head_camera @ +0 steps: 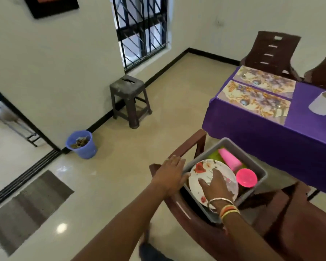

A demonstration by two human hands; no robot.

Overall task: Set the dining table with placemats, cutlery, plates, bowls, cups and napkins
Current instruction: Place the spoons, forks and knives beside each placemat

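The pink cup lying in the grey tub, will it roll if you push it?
Probably: the pink plastic cup lies on its side in the grey plastic tub. Its tapered shape would likely curve its roll. It looks light and unlikely to break.

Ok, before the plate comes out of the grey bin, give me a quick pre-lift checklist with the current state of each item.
1. Right hand on the plate: ok, it lies flat on top.
2. Fingers closed under the plate's rim: cannot tell, no grip is visible.
3. Left hand steadying the grey bin: ok, it rests at the bin's near-left edge.
4. Pink cup and pink bowl off the plate: ok, both lie beside it.
5. Placemats laid on the purple table: ok, two are flat and bare.
6. Bin seated firmly on the chair: cannot tell.
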